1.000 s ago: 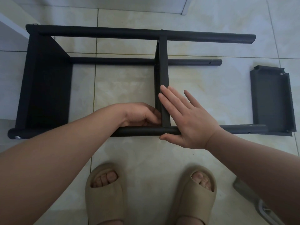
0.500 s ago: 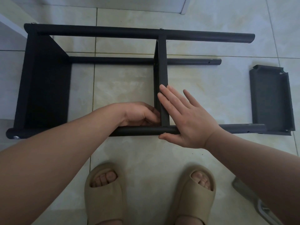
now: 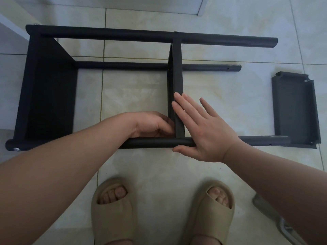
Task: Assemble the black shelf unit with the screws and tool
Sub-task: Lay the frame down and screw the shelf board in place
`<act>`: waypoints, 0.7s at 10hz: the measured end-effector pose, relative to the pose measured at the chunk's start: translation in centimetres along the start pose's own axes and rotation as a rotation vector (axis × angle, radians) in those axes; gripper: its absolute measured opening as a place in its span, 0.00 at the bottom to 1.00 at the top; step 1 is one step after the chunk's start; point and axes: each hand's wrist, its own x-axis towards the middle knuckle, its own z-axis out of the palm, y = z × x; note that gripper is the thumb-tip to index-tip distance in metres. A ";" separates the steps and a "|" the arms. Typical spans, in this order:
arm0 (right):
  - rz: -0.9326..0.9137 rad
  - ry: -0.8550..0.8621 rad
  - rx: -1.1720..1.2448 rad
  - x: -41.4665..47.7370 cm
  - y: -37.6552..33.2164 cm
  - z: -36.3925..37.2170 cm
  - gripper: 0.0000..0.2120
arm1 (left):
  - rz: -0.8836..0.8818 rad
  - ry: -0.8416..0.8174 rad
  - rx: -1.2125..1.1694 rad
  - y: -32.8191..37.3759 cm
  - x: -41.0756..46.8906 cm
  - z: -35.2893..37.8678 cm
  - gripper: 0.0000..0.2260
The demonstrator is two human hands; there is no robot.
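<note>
The black shelf unit (image 3: 51,89) lies on its side on the tiled floor, with its poles running left to right. Its middle shelf panel (image 3: 177,71) stands between the far pole (image 3: 123,35) and the near pole (image 3: 150,142). My left hand (image 3: 152,124) curls its fingers against the panel's left face at the corner with the near pole; what is in its fingers is hidden. My right hand (image 3: 203,131) lies flat against the panel's right side, thumb under the near pole beside a silver screw head (image 3: 179,145). A loose shelf panel (image 3: 295,110) lies at the poles' right end.
My feet in beige sandals (image 3: 113,209) stand just in front of the frame. A grey object (image 3: 276,220) lies on the floor at the bottom right, partly behind my right arm. White furniture (image 3: 10,23) borders the far left. Another screw head (image 3: 16,149) shows at the near pole's left end.
</note>
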 end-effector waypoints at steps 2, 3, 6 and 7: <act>0.001 -0.004 0.002 0.0 0.0 0.0 0.48 | 0.013 -0.015 -0.108 0.1 0.1 0.0 0.09; 0.003 -0.005 0.005 0.0 0.0 0.0 0.48 | 0.007 -0.001 -0.046 0.0 0.2 0.0 0.09; 0.001 -0.004 0.001 0.0 -0.1 -0.1 0.48 | -0.015 -0.016 -0.004 -0.1 0.2 -0.3 0.19; 0.000 0.000 0.003 0.0 0.0 0.0 0.48 | -0.008 -0.020 -0.060 -0.1 0.2 -0.2 0.11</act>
